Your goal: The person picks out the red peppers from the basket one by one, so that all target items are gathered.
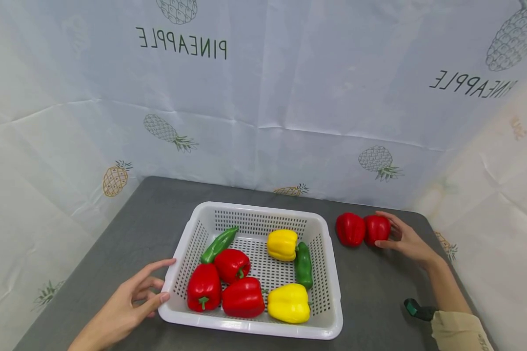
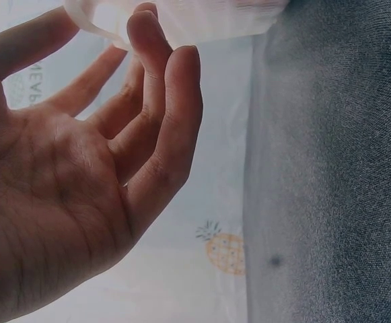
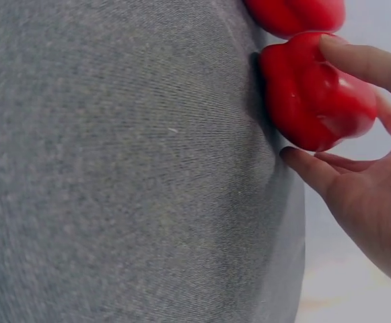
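Observation:
A white perforated plastic basket [image 1: 246, 331] sits on the dark grey table. My left hand [image 1: 125, 300] is at its left side, thumb and index fingertips touching the rim, the other fingers loosely bent; the left wrist view shows an uncovered palm [image 2: 54, 168]. To the right of the basket, my right hand [image 1: 410, 243] holds a red bell pepper [image 1: 376, 229] between thumb and fingers. This pepper [image 3: 309, 101] stands on the table against a second red bell pepper [image 1: 350, 229]. In the right wrist view, the thumb lies on its side and fingers reach round below.
Inside the basket are three red bell peppers [image 1: 243, 297], two yellow bell peppers [image 1: 288, 303], a long green pepper [image 1: 219, 245] and a dark green vegetable [image 1: 303, 265]. A pineapple-print cloth [image 1: 254, 97] hangs behind the table. A dark device [image 1: 419, 309] sits beside the right sleeve.

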Demonstrator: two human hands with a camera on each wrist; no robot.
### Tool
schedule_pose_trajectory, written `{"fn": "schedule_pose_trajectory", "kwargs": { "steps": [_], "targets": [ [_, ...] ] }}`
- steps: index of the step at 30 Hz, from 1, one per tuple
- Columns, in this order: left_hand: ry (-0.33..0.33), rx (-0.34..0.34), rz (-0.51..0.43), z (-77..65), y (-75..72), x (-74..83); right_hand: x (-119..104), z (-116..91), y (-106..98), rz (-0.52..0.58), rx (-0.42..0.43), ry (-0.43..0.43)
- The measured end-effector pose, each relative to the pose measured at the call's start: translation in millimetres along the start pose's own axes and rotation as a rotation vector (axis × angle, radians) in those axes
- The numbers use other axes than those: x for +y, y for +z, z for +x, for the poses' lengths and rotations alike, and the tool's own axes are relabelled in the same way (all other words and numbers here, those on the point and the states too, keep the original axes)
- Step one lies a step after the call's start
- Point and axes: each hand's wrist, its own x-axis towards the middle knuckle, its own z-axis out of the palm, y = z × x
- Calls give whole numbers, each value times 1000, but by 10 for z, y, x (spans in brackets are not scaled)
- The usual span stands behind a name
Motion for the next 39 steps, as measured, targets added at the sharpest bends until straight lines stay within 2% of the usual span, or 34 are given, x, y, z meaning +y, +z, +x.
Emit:
{"fn": "schedule_pose_trajectory", "kwargs": {
  "steps": [10, 17, 22, 30, 35, 39],
  "targets": [
    [38, 8, 0, -6, 22, 5, -75, -40, -88, -55, 6, 0],
    [28, 6, -5, -3, 27, 1, -207, -107, -179, -87, 76, -34],
    [29, 8, -4, 1, 21, 2, -440, -131, -174, -71, 121, -89],
    [0, 18, 5, -3, 22, 18, -975, -55, -24, -63, 78, -253],
    [39, 24, 1, -11, 26, 8, -1280, 1, 85, -47, 32, -341],
    [83, 40, 0, -22, 33, -6, -1475, 44, 188, -65, 14, -379]
  ]
}}
